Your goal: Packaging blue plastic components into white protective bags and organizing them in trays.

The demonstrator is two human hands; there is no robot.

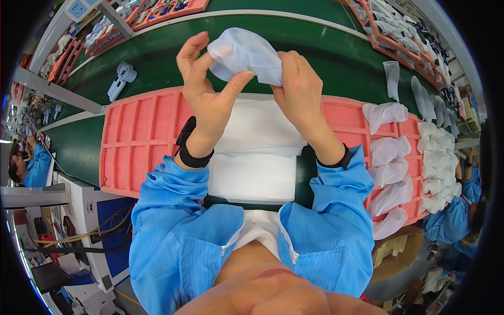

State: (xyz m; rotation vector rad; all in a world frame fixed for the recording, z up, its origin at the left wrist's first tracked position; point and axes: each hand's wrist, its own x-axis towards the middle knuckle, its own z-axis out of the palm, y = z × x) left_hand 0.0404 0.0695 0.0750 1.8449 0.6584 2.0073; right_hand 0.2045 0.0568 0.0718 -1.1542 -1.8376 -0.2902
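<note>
One pale blue translucent soft pouch (pixel 245 55) is held up by two hands above the green worktop (pixel 325 58), at about 12 o'clock in the view. Its long axis is seen to run from 10 o'clock to 4 o'clock, with the rounded, bulging end pointed toward 10 o'clock and the pinched end toward 4 o'clock.

The left hand (pixel 203 89) is raised at the pouch's 8 o'clock side; its thumb is pressed against the lower edge of the pouch, while the remaining fingers (pixel 188 52) are curled loosely just beside the rounded end, so a light pinch is shown. The right hand (pixel 298 86) is closed on the pouch's 4 o'clock end, which is gathered under its fingers (pixel 287 63) and partly hidden by them.

One black wristband is worn on each wrist, two in all, above two blue striped sleeves (pixel 173 210).

Below the hands, one pink foam tray with rectangular compartments (pixel 137 137) is laid across the worktop, and a stack of white flat sheets (pixel 254 152) is rested on its middle. At 3 o'clock, five white wrapped bundles (pixel 386 152) can be counted in a column on the tray, with a further cluster beyond them too crowded to count. At 10 o'clock, one pale blue moulded plastic part (pixel 121 79) is left on the worktop.
</note>
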